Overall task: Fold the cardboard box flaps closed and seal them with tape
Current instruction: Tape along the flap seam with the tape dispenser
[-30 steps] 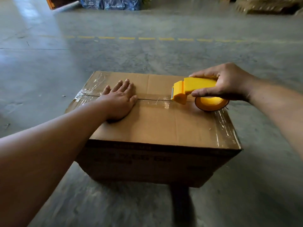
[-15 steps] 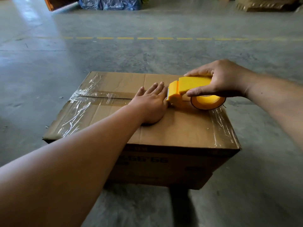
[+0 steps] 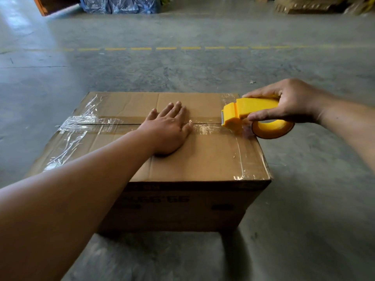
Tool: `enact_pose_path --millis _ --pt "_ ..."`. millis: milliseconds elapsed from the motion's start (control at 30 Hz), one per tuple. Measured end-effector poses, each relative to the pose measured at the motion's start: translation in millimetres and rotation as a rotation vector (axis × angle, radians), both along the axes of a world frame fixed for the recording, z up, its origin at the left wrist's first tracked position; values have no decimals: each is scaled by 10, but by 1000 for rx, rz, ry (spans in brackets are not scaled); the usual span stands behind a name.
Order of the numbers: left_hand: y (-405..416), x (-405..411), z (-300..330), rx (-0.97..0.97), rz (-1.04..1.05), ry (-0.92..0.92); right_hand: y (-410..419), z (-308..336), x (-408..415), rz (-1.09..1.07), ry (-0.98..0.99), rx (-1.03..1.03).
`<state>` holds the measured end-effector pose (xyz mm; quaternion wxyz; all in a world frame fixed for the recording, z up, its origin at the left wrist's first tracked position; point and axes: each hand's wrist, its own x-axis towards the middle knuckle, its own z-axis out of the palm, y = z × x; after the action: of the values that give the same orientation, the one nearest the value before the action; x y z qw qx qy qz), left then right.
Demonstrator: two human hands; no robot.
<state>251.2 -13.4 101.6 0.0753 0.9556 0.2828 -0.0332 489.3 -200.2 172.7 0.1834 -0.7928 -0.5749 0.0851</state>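
From the head view, the box (image 3: 182, 159) sits on the concrete floor (image 3: 182, 74), its flaps folded shut and clear tape (image 3: 97, 123) running along the centre seam from the left edge to the right edge. The left hand (image 3: 168, 131) lies flat on the top, fingers spread and palm down across the taped seam near the middle, holding nothing. The right hand (image 3: 284, 102) is curled tight around the handle of the yellow dispenser (image 3: 247, 112), which hangs at the box's right edge with its cutter end touching the tape at the seam and its roll just past the edge
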Motion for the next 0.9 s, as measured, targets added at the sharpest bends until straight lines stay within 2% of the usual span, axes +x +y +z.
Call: enact_pose_path --millis 333,567,900 --pt "-530 641 28 -7 -175 -32 38 81 146 49 -42 -55" --pt "-396 538 -76 -6 -168 -53 64 65 100 98 -27 -42" --pt "-429 549 -58 -13 -152 -23 -70 -58 263 59 57 -7"
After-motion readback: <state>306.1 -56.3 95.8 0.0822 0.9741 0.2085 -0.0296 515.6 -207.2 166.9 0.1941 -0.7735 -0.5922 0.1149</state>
